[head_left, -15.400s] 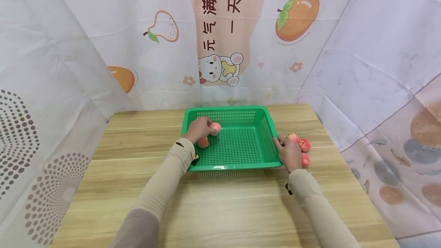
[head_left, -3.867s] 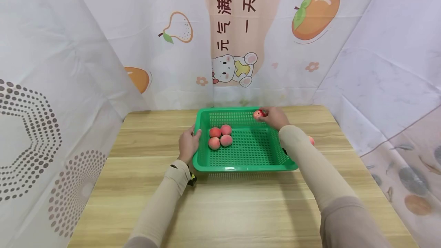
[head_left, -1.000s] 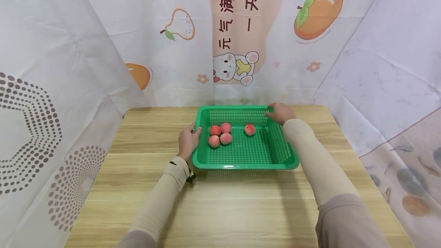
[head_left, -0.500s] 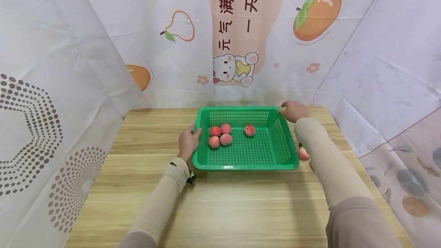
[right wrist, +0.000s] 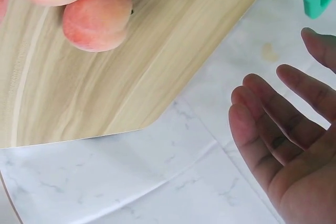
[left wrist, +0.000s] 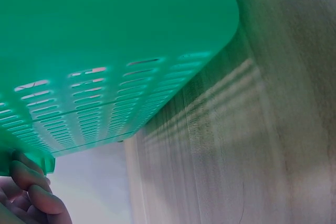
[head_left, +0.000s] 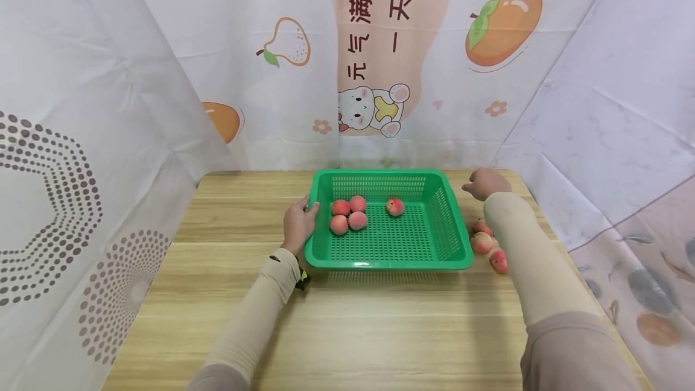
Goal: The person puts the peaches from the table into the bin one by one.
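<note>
A green slotted plastic basket (head_left: pixel 388 264) sits on the table. My left hand (head_left: pixel 297 225) grips its left rim, thumb over the edge; the left wrist view shows curled fingers (left wrist: pixel 39 192) under the rim. Inside, several peaches cluster on the left, among them a front one (head_left: pixel 358 221), and a single peach (head_left: pixel 394 206) lies right of them. My right hand (head_left: pixel 487 184) hovers beyond the basket's right side, holding nothing, its fingers loosely bent in the right wrist view. Below it, right of the basket, lie three peaches, the middle one (head_left: pixel 481 243) pale, partly beside my sleeve.
The wooden table (head_left: pixel 347 336) ends at a back edge against a printed curtain (head_left: pixel 260 107). Another curtain (head_left: pixel 592 107) hangs along the right side. The right wrist view shows the table's corner (right wrist: pixel 147 119) near the loose peaches.
The peach my right hand held earlier now lies in the basket. That hand has moved right, away from the basket's far right corner, uncovering the outside peaches. My left hand stays on the rim.
</note>
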The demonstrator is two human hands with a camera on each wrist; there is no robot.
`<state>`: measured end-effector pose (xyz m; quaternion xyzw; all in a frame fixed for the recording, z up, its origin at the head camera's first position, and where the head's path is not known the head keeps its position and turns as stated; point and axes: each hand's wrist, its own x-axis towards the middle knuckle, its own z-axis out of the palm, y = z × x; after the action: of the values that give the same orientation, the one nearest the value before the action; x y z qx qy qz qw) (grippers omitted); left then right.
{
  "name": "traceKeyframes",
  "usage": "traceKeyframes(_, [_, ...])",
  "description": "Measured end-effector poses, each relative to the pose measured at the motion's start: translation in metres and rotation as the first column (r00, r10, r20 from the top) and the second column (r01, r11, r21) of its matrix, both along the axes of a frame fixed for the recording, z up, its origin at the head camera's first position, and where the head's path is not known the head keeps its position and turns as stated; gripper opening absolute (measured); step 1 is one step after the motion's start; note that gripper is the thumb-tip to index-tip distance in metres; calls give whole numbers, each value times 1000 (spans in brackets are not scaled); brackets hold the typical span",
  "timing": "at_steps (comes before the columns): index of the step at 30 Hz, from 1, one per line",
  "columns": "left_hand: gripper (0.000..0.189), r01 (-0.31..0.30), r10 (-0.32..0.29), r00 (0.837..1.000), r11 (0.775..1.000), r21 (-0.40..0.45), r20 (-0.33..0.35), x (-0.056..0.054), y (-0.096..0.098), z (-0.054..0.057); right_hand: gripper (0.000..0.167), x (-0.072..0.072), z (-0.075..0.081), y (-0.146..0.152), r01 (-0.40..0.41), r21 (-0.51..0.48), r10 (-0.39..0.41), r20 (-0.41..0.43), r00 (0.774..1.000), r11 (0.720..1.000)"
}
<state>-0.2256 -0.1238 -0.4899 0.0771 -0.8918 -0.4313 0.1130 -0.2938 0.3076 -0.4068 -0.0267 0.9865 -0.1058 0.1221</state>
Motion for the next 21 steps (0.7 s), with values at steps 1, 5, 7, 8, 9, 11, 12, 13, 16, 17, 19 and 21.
traceKeyframes(1, [44,0,0,1000,1000,2,-2,0,0,0,48,1,0,1,8,0,-8,2,1000,1000])
traceKeyframes(5, [45,-6,6,1000,1000,5,1,0,0,0,47,4,-2,5,29,12,-29,-3,1000,1000])
traceKeyframes(7, [45,-9,9,1000,1000,10,4,0,0,1,46,5,-7,7,26,23,-26,-11,1000,999])
traceKeyframes(8, [46,-10,10,1000,1000,11,5,0,-1,1,45,6,-10,9,20,30,-20,-13,1000,999])
traceKeyframes(9, [46,-11,11,1000,1000,15,5,-1,-1,1,45,6,-13,10,16,37,-15,-12,1000,999])
traceKeyframes(11, [46,-5,5,1000,1000,20,4,-1,-1,1,41,7,-20,14,16,46,-16,0,1000,999])
traceKeyframes(12, [46,-1,1,1000,1000,23,3,-1,-1,1,39,7,-23,16,20,46,-21,10,1000,999])
traceKeyframes(13, [46,1,-2,1000,1000,24,2,-1,-1,1,38,8,-25,19,25,49,-26,24,999,999])
traceKeyframes(16, [46,5,-5,1000,1000,24,1,0,-1,1,38,9,-32,24,47,51,-52,82,995,998])
traceKeyframes(17, [46,4,-4,1000,1000,22,0,0,-1,1,39,9,-33,25,50,52,-55,103,993,997])
traceKeyframes(19, [46,0,-1,1000,1000,22,3,0,-1,1,42,13,-35,26,55,55,-62,133,989,997])
traceKeyframes(21, [46,-1,1,1000,1000,22,2,0,-1,1,45,17,-36,27,51,45,-58,154,986,998])
